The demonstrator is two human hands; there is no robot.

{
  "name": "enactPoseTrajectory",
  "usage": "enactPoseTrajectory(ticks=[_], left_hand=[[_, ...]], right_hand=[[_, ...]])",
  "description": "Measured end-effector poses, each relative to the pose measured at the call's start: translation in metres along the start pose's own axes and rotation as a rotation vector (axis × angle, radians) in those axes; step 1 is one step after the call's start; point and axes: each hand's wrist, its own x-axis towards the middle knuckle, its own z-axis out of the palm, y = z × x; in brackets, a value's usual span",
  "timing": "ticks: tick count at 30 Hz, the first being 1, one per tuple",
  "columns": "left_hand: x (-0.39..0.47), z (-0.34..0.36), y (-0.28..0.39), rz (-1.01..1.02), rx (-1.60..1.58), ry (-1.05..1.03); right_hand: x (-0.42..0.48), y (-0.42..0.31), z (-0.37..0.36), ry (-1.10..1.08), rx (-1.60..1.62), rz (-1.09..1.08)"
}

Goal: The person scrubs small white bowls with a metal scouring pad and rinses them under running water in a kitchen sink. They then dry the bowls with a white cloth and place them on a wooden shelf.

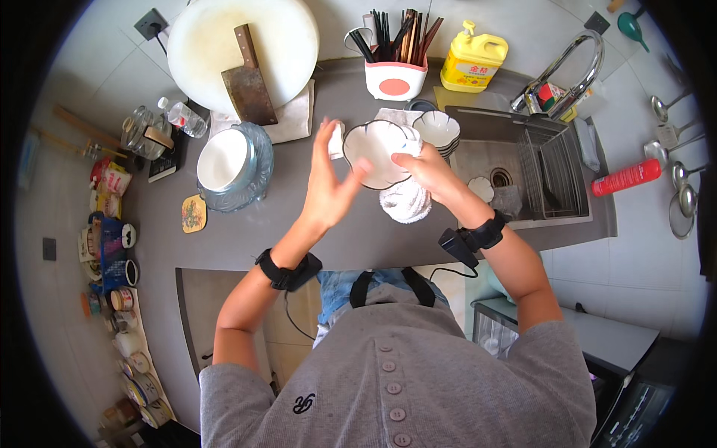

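Note:
My right hand (434, 171) grips a white scalloped bowl (372, 151) with a dark rim, its thumb over the bowl's right side. Something white, perhaps a cloth (413, 141), shows at that thumb. To the bowl's left, my left hand (330, 190) has its fingers spread, holding nothing. Its blurred thumb overlaps the bowl's lower left edge; whether it touches is unclear. A bunched white towel (406, 203) lies on the counter below the bowl. Just right of the bowl stands a stack of similar bowls (438, 130). Part of a white object (336, 141) shows behind my left fingers.
A sink (476, 173) with a wire rack (546, 173) lies right, under a faucet (577, 84). Left are a white bowl (224, 159) on blue glassware (260, 162), a cleaver (252, 89) and a round cutting board (201, 50). Behind stand a chopstick holder (396, 81) and yellow pump bottle (473, 61).

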Motion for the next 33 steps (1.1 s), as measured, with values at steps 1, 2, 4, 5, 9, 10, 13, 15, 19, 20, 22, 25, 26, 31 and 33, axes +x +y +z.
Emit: enactPoseTrajectory(ticks=[1, 2, 4, 5, 9, 10, 13, 15, 19, 20, 22, 25, 26, 31, 33], left_hand=[[-0.007, 0.006, -0.007, -0.396, -0.292, 0.041], [-0.007, 0.005, -0.011, -0.615, -0.563, -0.114], [-0.014, 0.003, -0.019, -0.693, -0.587, -0.298], [-0.017, 0.004, -0.022, -0.73, -0.6, -0.391], [-0.024, 0.01, -0.023, -0.746, -0.768, -0.25], [-0.024, 0.014, -0.021, -0.732, -0.769, -0.229], [-0.021, 0.028, -0.011, -0.667, -0.806, -0.185], [-0.02, 0.032, -0.01, -0.6, -0.877, -0.147], [-0.02, 0.023, 0.0, -0.541, -0.642, -0.118], [-0.02, 0.023, -0.002, -0.533, -0.633, -0.131], [-0.016, 0.023, -0.003, -0.509, -0.615, -0.168], [-0.006, 0.021, 0.008, -0.443, -0.501, -0.15], [-0.002, 0.018, 0.01, -0.442, -0.463, -0.169], [0.011, -0.001, 0.019, -0.417, -0.376, -0.323], [0.01, -0.007, 0.014, -0.386, -0.37, -0.346]], right_hand=[[0.0, 0.007, 0.001, 0.059, -0.093, -0.088], [-0.001, 0.013, 0.0, 0.109, -0.346, -0.226], [-0.007, 0.004, 0.001, 0.066, -0.625, -0.131], [-0.01, 0.0, 0.0, 0.044, -0.764, -0.087], [-0.015, -0.034, -0.017, 0.19, -0.123, -0.013], [-0.019, -0.049, -0.012, 0.11, 0.111, -0.109], [-0.026, -0.046, 0.007, -0.048, 0.038, -0.272], [-0.022, -0.036, 0.022, 0.183, -1.224, -0.877], [-0.031, -0.027, 0.019, -0.18, -0.76, -0.575], [-0.029, -0.025, 0.018, -0.22, -0.753, -0.507], [-0.02, -0.019, 0.014, -0.243, -0.659, -0.538], [-0.006, -0.03, 0.011, -0.309, -0.549, -0.402], [-0.002, -0.034, 0.011, -0.335, -0.517, -0.326], [0.009, -0.029, 0.013, -0.318, -0.567, -0.536], [0.013, -0.029, 0.014, -0.361, -0.604, -0.557]])
